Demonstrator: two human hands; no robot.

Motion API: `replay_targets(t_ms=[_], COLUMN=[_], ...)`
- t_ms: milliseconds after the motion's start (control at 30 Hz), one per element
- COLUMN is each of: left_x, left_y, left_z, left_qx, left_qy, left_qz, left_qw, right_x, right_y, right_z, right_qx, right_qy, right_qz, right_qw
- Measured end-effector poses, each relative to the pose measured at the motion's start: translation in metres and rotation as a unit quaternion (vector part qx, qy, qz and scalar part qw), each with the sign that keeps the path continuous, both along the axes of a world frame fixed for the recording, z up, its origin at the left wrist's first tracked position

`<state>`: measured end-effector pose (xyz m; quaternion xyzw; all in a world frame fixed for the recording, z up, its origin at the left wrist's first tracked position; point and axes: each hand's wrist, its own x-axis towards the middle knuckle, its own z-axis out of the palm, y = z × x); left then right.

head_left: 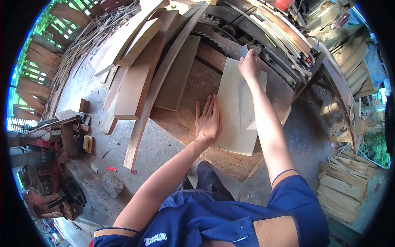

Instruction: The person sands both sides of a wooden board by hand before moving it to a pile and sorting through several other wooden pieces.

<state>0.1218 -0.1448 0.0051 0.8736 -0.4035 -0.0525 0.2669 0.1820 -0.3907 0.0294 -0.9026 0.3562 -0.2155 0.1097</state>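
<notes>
A pale, flat wooden board [236, 111] lies on a brown plywood work surface [177, 123], with dark streaks in its grain. My left hand [210, 121] is open, fingers stretched flat at the board's left edge. At the far end of the board, my right hand [249, 66] is closed on a small flat grey-blue piece [244, 51] that sticks out above the fingers. Its kind cannot be made out, and most of it is hidden by the hand. To the left of my left hand rests a shorter brown board [177, 78].
Long planks [142, 70] are stacked at the left, their ends jutting over the floor. Beyond my right hand stands a dusty metal machine [230, 31] beside a pile of thin strips [284, 31]. Wood slats [343, 185] lie at the lower right; a stone [112, 184] sits lower left.
</notes>
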Motion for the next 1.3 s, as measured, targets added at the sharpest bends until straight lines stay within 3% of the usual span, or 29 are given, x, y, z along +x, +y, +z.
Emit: replay_targets(t_ms=[67, 233, 300, 400, 500, 600, 733, 833, 900, 967, 1033, 1067, 1133, 1167, 1200, 1233, 1267, 1300], left_x=[-0.001, 0.001, 0.000, -0.001, 0.001, 0.001, 0.000, 0.000, 0.000, -0.001, 0.002, 0.000, 0.001, 0.000, -0.001, -0.001, 0.000, 0.000], left_y=[0.000, -0.001, 0.000, 0.003, 0.000, -0.002, 0.000, 0.000, 0.001, 0.000, -0.001, 0.000, 0.002, 0.002, 0.001, 0.000, -0.001, -0.003], left_z=[-0.001, 0.002, 0.001, 0.002, 0.002, 0.004, 0.002, 0.000, -0.002, -0.004, -0.005, -0.006, -0.006, -0.007, -0.007, -0.008, -0.010, -0.015], left_qx=[-0.006, -0.009, -0.004, -0.009, -0.009, -0.015, 0.001, -0.004, -0.011, -0.005, -0.008, -0.011, -0.012, -0.008, -0.009, -0.036, -0.064, -0.032], left_qy=[-0.006, 0.006, 0.010, 0.002, -0.005, -0.004, 0.010, 0.008, 0.008, -0.006, -0.015, -0.018, -0.020, -0.020, -0.021, -0.009, -0.002, -0.018], left_qz=[0.000, 0.006, -0.004, -0.004, 0.005, 0.006, 0.002, 0.004, 0.002, 0.001, -0.002, -0.002, 0.000, 0.000, 0.004, 0.026, 0.053, 0.046], left_qw=[1.000, 1.000, 1.000, 1.000, 1.000, 1.000, 1.000, 1.000, 1.000, 1.000, 1.000, 1.000, 1.000, 1.000, 1.000, 0.999, 0.997, 0.998], right_x=[-0.025, -0.124, -0.105, -0.017, 0.036, -0.017, -0.104, -0.072, -0.017, 0.022, 0.031, 0.016, -0.046, -0.090, -0.127, -0.160, -0.193, -0.214], right_y=[0.016, 0.142, 0.120, 0.041, 0.003, 0.043, 0.135, 0.100, 0.045, 0.006, -0.033, -0.045, -0.040, 0.007, 0.026, 0.045, 0.066, 0.076], right_z=[-0.010, 0.020, 0.009, 0.001, 0.011, 0.005, 0.023, 0.014, -0.001, 0.003, -0.007, -0.004, -0.020, 0.031, 0.024, 0.007, -0.001, -0.015], right_qx=[-0.096, -0.014, 0.012, -0.068, 0.002, -0.093, -0.012, 0.011, -0.062, -0.023, 0.124, 0.250, 0.166, 0.304, 0.306, 0.294, 0.237, 0.308], right_qy=[-0.047, 0.052, 0.039, -0.016, 0.021, -0.011, 0.079, 0.015, -0.013, -0.012, -0.011, -0.034, -0.205, -0.235, -0.304, -0.340, -0.314, -0.303], right_qz=[0.065, 0.091, 0.075, 0.078, 0.016, 0.072, 0.092, 0.106, 0.079, 0.042, 0.009, 0.005, 0.003, -0.034, -0.028, -0.081, -0.097, -0.097], right_qw=[0.992, 0.994, 0.996, 0.994, 1.000, 0.993, 0.993, 0.994, 0.995, 0.999, 0.992, 0.968, 0.964, 0.923, 0.902, 0.890, 0.914, 0.897])
